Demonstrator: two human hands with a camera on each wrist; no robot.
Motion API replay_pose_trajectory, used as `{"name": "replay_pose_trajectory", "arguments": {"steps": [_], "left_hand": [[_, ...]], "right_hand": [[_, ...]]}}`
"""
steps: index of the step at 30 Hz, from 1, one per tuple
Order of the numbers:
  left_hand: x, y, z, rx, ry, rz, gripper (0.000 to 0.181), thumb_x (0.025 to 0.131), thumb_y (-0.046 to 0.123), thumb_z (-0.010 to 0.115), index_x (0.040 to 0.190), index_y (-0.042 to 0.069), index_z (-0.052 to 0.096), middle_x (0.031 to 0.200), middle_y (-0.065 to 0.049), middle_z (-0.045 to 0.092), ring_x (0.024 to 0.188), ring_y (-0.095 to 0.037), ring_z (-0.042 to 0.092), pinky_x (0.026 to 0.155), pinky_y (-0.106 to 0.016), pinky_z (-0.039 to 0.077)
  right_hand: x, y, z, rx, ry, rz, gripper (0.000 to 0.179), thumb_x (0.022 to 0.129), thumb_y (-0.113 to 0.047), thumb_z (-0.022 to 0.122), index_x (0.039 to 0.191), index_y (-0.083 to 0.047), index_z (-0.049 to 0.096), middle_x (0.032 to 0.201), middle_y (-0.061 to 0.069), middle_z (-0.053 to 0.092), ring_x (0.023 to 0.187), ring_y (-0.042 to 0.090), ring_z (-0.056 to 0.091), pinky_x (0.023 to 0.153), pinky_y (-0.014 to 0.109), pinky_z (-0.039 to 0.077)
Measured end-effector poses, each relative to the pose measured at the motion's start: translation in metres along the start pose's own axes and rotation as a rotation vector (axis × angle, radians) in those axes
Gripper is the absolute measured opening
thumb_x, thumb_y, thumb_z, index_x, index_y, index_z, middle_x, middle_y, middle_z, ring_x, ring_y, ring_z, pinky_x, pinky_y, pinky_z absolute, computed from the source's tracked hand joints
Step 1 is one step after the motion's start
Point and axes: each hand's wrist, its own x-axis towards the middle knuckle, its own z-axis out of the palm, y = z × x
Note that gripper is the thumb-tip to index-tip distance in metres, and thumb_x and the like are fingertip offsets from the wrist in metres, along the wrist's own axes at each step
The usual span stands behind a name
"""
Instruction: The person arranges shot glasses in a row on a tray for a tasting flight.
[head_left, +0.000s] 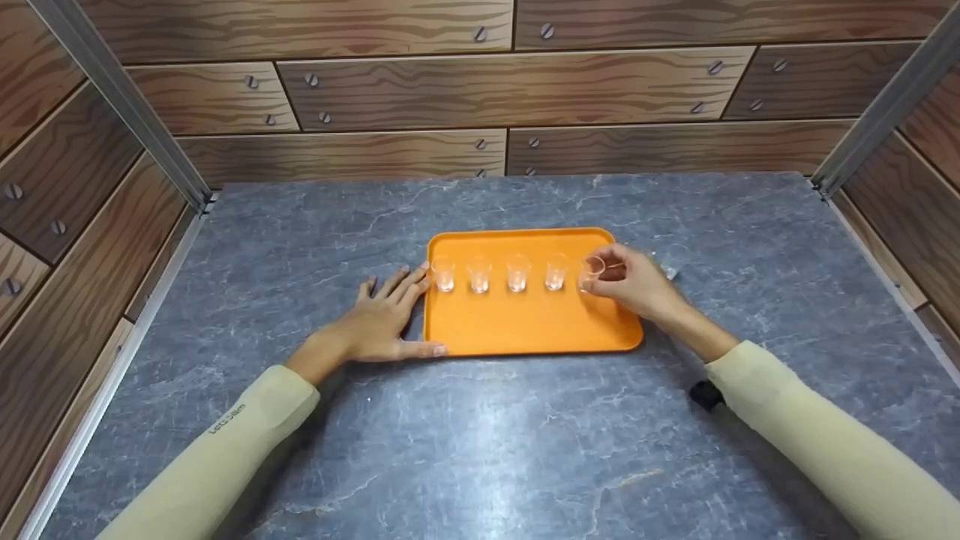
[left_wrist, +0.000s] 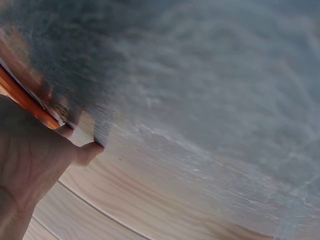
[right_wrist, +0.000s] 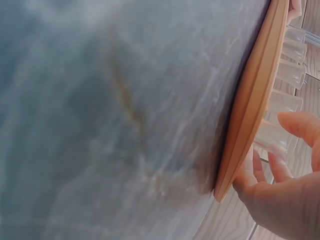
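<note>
An orange tray lies on the grey marbled table, with several small clear cups standing upright in a row across it. My right hand holds the rightmost cup between thumb and fingers, at the tray's right side. In the right wrist view, thumb and fingers stand on either side of that cup, just above the tray rim. My left hand rests with spread, straight fingers along the tray's left edge, its thumb at the near left corner. The left wrist view shows this hand beside the orange rim.
A small clear, shiny item lies on the table just beyond my right hand, partly hidden by it. A black piece shows under the right sleeve. Wood-patterned walls and metal posts border the table.
</note>
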Motion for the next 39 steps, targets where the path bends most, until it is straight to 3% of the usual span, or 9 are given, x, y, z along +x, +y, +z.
{"name": "replay_pose_trajectory", "arguments": {"steps": [7, 15, 21, 29, 35, 39], "left_hand": [[0.0, 0.0, 0.0, -0.011, 0.022, 0.012, 0.12, 0.093, 0.088, 0.054, 0.176, 0.009, 0.016, 0.183, -0.011, 0.007, 0.165, -0.042, 0.009, 0.118, -0.083, 0.011], [-0.001, 0.001, -0.001, 0.002, 0.018, 0.01, 0.12, 0.093, 0.088, 0.055, 0.175, 0.009, 0.017, 0.183, -0.011, 0.005, 0.165, -0.042, 0.009, 0.118, -0.083, 0.012], [-0.001, 0.001, -0.001, -0.002, 0.031, 0.018, 0.119, 0.093, 0.086, 0.057, 0.175, 0.007, 0.019, 0.183, -0.011, 0.007, 0.165, -0.044, 0.011, 0.118, -0.083, 0.011], [0.001, -0.001, 0.001, 0.0, 0.017, 0.006, 0.121, 0.092, 0.09, 0.053, 0.175, 0.009, 0.017, 0.183, -0.009, 0.005, 0.166, -0.041, 0.008, 0.119, -0.081, 0.01], [0.0, 0.001, -0.001, -0.002, 0.01, 0.006, 0.121, 0.093, 0.089, 0.054, 0.176, 0.01, 0.015, 0.183, -0.008, 0.005, 0.166, -0.039, 0.007, 0.119, -0.081, 0.01], [-0.001, 0.002, -0.002, -0.002, 0.017, 0.016, 0.119, 0.094, 0.086, 0.057, 0.175, 0.008, 0.017, 0.183, -0.011, 0.008, 0.166, -0.041, 0.009, 0.119, -0.082, 0.011]], "right_hand": [[-0.006, 0.001, -0.006, 0.021, -0.003, 0.022, 0.057, 0.099, -0.01, 0.08, 0.146, 0.01, 0.055, 0.148, 0.027, 0.059, 0.132, 0.041, 0.062, 0.097, 0.025, 0.052], [-0.016, 0.004, -0.013, 0.068, 0.023, 0.011, 0.055, 0.101, -0.003, 0.073, 0.15, 0.009, 0.051, 0.15, 0.03, 0.053, 0.136, 0.044, 0.058, 0.091, 0.021, 0.054], [-0.024, 0.006, -0.019, 0.011, 0.176, -0.058, 0.045, 0.102, -0.008, 0.073, 0.142, 0.009, 0.059, 0.142, 0.028, 0.062, 0.124, 0.039, 0.064, 0.087, 0.018, 0.052], [-0.031, 0.008, -0.03, 0.074, 0.399, -0.132, 0.032, 0.101, -0.003, 0.071, 0.13, 0.01, 0.066, 0.126, 0.021, 0.069, 0.099, 0.007, 0.065, 0.086, 0.017, 0.05], [-0.036, 0.011, -0.039, 0.135, 0.524, -0.144, 0.029, 0.099, 0.0, 0.072, 0.125, 0.01, 0.067, 0.114, 0.006, 0.069, 0.097, 0.01, 0.064, 0.086, 0.018, 0.05], [-0.038, 0.016, -0.045, 0.116, 0.56, -0.101, 0.035, 0.099, -0.006, 0.074, 0.129, 0.008, 0.064, 0.118, 0.003, 0.066, 0.106, 0.012, 0.063, 0.092, 0.021, 0.048]]}}
